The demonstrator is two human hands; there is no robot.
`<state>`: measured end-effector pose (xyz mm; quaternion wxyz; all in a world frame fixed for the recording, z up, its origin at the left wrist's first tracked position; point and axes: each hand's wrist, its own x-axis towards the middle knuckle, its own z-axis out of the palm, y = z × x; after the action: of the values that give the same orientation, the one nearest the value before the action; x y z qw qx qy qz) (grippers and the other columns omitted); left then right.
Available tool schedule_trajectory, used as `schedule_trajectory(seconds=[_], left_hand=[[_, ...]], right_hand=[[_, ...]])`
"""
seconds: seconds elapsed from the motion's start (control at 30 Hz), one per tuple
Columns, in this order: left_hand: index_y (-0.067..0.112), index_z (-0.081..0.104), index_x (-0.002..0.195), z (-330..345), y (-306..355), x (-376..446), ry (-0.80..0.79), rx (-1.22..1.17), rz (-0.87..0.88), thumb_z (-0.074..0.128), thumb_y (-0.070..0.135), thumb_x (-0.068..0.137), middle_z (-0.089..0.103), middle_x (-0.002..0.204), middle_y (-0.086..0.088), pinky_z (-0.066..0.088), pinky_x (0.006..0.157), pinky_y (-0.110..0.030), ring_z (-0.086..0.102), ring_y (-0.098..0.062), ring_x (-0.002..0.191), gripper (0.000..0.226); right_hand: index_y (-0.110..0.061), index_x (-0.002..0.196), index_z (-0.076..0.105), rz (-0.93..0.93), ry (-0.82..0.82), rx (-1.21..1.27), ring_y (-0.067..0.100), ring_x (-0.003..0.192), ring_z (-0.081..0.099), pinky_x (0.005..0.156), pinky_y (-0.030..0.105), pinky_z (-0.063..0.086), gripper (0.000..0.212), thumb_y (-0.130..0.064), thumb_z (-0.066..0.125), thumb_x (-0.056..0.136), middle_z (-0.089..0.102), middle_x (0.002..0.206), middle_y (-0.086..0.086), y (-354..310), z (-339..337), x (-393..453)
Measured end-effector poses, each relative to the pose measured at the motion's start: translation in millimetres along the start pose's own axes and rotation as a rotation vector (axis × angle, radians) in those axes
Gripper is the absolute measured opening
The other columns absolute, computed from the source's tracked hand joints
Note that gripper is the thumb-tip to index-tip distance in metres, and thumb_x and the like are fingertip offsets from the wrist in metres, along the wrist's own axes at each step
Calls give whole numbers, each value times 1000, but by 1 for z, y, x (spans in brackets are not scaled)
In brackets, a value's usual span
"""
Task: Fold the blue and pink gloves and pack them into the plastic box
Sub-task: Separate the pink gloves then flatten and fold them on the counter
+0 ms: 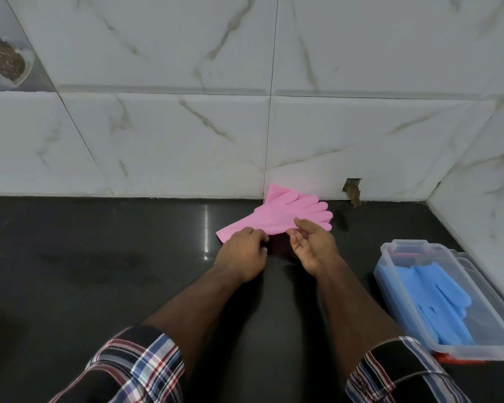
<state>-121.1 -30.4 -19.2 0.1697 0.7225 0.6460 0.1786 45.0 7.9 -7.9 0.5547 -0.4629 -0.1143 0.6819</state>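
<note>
Pink gloves [285,215] lie stacked on the black counter near the back wall, fingers pointing right. My left hand [242,253] grips the cuff end at the lower left of the pink glove. My right hand [312,245] is palm up at the glove's near edge, thumb on top and fingers under it, pinching it. The clear plastic box [390,257] stands at the right with blue gloves [437,301] lying flat inside it.
The black counter [99,271] runs left and forward. White marble tiles form the back wall and the right side wall [483,199], meeting in a corner behind the box. A small hole [352,190] shows in the wall tile.
</note>
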Motion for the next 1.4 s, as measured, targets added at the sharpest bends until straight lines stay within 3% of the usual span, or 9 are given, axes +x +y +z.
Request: schedule_trajectory(seconds=[0.2,0.33,0.43,0.53,0.6,0.83,1.03,1.27,1.4], left_hand=[[27,63,102,-9,21,7,84,-195,-119,54,27,87,61,109,1,53,86,-38,61,-20,99,17],[26,60,91,-8,32,5,117,-320,-174,54,28,92,67,96,4,45,70,-27,62,-13,81,7],[24,62,92,-10,35,1,197,-359,-177,53,26,96,67,93,6,41,71,-26,60,-13,83,10],[20,63,86,-16,26,-1,350,-413,-242,51,24,96,65,83,1,39,67,-28,61,-19,78,16],[21,62,82,-21,12,-4,468,-430,-355,46,33,89,66,86,-5,50,70,-34,65,-27,82,22],[19,63,118,-9,-7,-48,341,-161,-283,49,6,87,58,118,-7,50,92,-43,58,-26,108,36],[32,59,129,11,-1,-62,-29,197,-162,49,21,92,57,132,2,47,94,-42,50,-25,120,39],[32,62,123,15,8,-60,-135,247,-162,46,20,90,58,131,0,45,96,-44,53,-26,118,39],[28,61,123,18,7,-62,-159,273,-240,44,19,90,55,133,-1,40,100,-48,49,-27,122,38]], right_hand=[[-1,113,67,-379,76,-305,16,63,60,54,25,50,31,-9,74,84,68,82,12,-39,0,-13],[-21,110,72,-843,174,-895,8,84,62,80,28,53,27,-16,72,83,69,103,-3,-75,-10,-35],[-24,118,69,-1037,-148,-1265,11,99,59,91,24,45,42,-6,66,81,65,119,-7,-82,-8,-58],[-27,113,73,-872,-570,-1608,11,122,53,100,19,34,38,-9,66,80,59,136,-5,-60,-7,-75],[-25,115,73,-690,-635,-1676,6,124,51,96,13,31,34,-14,65,84,59,136,-6,-40,-18,-82],[-28,146,41,-531,-273,-1940,20,134,40,110,38,38,63,-33,63,87,45,148,-3,-1,-73,-81],[-30,143,44,-543,-362,-2108,24,139,31,110,46,30,66,-59,55,85,35,154,-2,36,-86,-99],[-26,120,62,-634,-298,-2165,23,120,48,97,41,41,35,-16,41,93,58,131,-2,29,-94,-97],[-26,129,57,-642,-287,-2101,26,119,49,97,42,42,38,-22,44,94,60,130,0,31,-83,-103]])
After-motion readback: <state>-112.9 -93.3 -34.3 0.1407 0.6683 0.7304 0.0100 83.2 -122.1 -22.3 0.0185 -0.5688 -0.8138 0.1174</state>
